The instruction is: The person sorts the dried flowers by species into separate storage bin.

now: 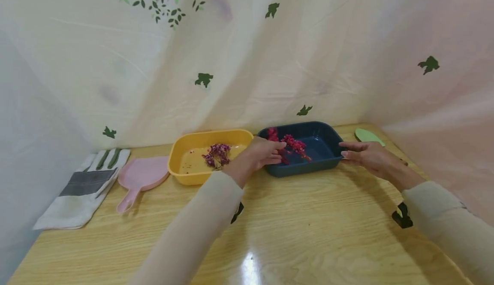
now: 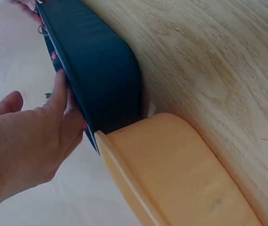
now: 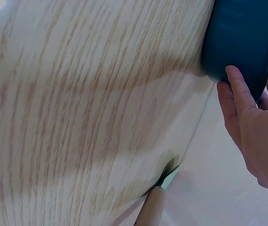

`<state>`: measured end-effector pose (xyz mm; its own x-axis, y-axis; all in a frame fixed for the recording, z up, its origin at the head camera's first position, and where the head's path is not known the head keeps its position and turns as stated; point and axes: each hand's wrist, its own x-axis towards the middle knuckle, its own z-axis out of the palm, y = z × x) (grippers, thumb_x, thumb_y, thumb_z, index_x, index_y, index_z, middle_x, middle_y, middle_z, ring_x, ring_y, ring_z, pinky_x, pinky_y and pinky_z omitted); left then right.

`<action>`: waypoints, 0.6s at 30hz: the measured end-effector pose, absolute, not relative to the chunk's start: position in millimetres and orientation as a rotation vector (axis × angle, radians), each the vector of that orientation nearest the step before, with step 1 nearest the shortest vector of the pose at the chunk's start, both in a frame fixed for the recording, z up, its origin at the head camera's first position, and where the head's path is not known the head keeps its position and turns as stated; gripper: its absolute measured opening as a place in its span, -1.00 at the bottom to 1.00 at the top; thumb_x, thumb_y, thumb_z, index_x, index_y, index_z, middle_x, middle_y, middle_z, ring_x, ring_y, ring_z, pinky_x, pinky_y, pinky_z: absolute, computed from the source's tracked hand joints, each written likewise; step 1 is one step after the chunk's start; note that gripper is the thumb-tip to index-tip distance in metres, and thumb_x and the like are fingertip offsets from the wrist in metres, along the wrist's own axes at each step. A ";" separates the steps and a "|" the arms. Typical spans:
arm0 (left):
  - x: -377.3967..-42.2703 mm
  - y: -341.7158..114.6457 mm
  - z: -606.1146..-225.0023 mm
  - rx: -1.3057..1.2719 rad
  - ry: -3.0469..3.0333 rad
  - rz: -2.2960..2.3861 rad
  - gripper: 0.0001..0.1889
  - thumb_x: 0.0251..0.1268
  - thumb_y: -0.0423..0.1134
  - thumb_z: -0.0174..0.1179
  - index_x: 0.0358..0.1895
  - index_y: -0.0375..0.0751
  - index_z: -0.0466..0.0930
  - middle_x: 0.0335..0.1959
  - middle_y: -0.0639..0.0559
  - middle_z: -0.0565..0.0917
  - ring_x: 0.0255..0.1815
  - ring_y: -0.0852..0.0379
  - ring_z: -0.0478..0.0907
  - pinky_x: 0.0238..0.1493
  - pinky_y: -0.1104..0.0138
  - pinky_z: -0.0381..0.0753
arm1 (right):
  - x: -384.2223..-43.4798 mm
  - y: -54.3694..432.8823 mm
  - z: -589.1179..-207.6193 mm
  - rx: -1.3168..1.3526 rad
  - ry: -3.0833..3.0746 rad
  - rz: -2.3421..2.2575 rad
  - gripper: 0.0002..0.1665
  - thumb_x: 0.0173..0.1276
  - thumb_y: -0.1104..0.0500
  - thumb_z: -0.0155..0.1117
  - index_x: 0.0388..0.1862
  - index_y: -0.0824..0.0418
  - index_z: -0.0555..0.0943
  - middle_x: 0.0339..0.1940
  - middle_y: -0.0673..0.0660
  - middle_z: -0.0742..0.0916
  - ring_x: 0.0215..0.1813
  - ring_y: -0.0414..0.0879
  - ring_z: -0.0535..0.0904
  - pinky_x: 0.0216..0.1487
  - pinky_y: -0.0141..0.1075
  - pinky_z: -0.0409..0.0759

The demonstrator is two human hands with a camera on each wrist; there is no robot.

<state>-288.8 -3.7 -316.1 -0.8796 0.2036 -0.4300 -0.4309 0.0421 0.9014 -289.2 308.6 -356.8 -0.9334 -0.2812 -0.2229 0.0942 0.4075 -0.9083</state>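
Observation:
A dark blue dish [image 1: 301,170] stands at the back of the table, with deep pink dried flowers [image 1: 295,144] inside. My left hand [image 1: 262,153] reaches over its left end, fingers in among the flowers. In the left wrist view, that hand [image 2: 35,141] has its thumb held apart, and its fingertips are partly hidden behind the rim. At the other end, my right hand [image 1: 364,157] grips the dish's rim. The right wrist view has the fingers [image 3: 241,89] against the outer wall and the thumb at the rim.
Left of the blue dish, touching it, is a yellow dish [image 1: 185,180] holding purple dried flowers [image 1: 218,154]. Farther left lie a pink pan-shaped piece [image 1: 144,173] and a striped cloth [image 1: 82,190]. A green-headed utensil [image 1: 368,136] with a wooden handle lies behind my right hand.

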 end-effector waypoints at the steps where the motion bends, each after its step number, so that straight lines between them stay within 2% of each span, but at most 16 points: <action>1: -288.0 -3.2 -315.9 -0.230 1.905 1.884 -0.46 0.35 -0.27 0.20 0.30 -0.49 0.32 0.28 -0.35 0.42 0.23 -0.17 0.47 0.16 0.19 0.57 | -289.1 308.8 -356.9 -0.162 2.333 -1.529 -0.28 0.51 0.19 0.06 0.52 0.34 0.05 0.53 0.38 0.02 0.28 0.12 0.40 0.42 0.08 0.12; 5: -278.7 -6.1 -311.1 -0.192 2.002 1.871 -0.41 0.38 -0.24 0.17 0.34 -0.51 0.24 0.33 -0.29 0.39 0.21 -0.15 0.49 0.17 0.20 0.56 | -288.7 309.1 -358.5 -0.160 2.342 -1.528 -0.28 0.51 0.17 0.07 0.52 0.33 0.05 0.53 0.38 0.02 0.29 0.12 0.39 0.41 0.07 0.15; 9: -255.1 -25.6 -304.8 -0.104 2.150 1.790 -0.37 0.39 -0.19 0.16 0.40 -0.42 0.18 0.24 -0.29 0.48 0.12 -0.11 0.56 0.14 0.20 0.59 | -287.4 308.8 -361.7 -0.156 2.321 -1.534 -0.27 0.50 0.18 0.08 0.52 0.33 0.06 0.53 0.38 0.02 0.30 0.11 0.39 0.41 0.08 0.15; 14: -218.0 -74.9 -304.5 0.122 2.595 1.472 -0.40 0.37 -0.10 0.18 0.40 -0.24 0.28 0.17 -0.16 0.55 0.13 -0.04 0.54 0.09 0.14 0.60 | -286.7 306.2 -361.6 -0.189 2.338 -1.524 -0.28 0.50 0.19 0.09 0.50 0.37 0.08 0.52 0.41 0.06 0.29 0.15 0.40 0.41 0.09 0.14; 18: -194.0 -119.7 -312.1 0.349 2.915 1.157 -0.38 0.39 -0.07 0.15 0.39 -0.31 0.27 0.28 -0.24 0.46 0.28 -0.17 0.41 0.26 0.00 0.44 | -285.7 303.4 -358.8 -0.225 2.359 -1.496 -0.27 0.50 0.17 0.09 0.50 0.39 0.08 0.52 0.41 0.07 0.31 0.23 0.36 0.41 0.11 0.14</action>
<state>-194.0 -119.7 -312.1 -0.9755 0.1989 0.0941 0.2093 0.7068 0.6757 -285.7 303.4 -358.8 -0.9304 -0.3089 -0.1973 0.0467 0.4339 -0.8997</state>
